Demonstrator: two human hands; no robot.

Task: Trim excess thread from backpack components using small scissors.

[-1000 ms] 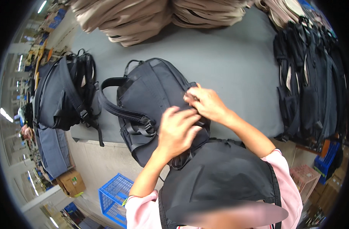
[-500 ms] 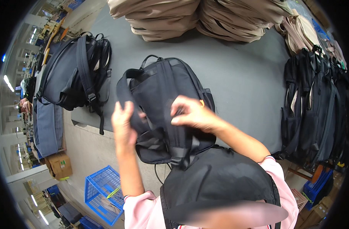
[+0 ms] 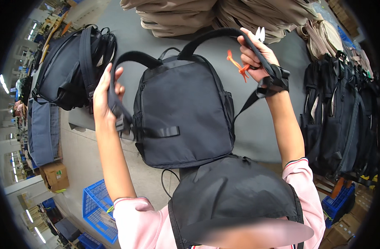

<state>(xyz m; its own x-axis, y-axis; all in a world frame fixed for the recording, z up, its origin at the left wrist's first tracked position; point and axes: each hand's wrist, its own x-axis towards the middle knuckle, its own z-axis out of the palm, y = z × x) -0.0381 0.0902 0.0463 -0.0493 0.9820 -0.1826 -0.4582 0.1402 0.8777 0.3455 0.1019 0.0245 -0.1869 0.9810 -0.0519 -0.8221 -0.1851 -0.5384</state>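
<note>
A black backpack [image 3: 183,112] lies on the table in front of me, back panel up, its two shoulder straps pulled out to the sides. My left hand [image 3: 103,93] grips the left shoulder strap [image 3: 134,58], which arches up from the top of the bag. Out to the right, my right hand [image 3: 256,56] is raised, closed on the right shoulder strap [image 3: 213,35]. Pale-bladed thread snips [image 3: 260,34] stick out of that same hand, with a knotted orange cord [image 3: 240,66] dangling beside it. Webbing and a buckle bunch at my right wrist.
Another black backpack [image 3: 69,68] sits at the table's left edge. Stacks of beige bags [image 3: 177,18] stand at the far side of the grey table [image 3: 269,128]. Several black backpacks [image 3: 339,112] hang at the right. A blue crate [image 3: 99,207] is on the floor, lower left.
Both hands have moved outward and up, away from the middle of the backpack. The shoulder straps are now spread apart, baring the back panel, and the snips and orange cord have come into clear view.
</note>
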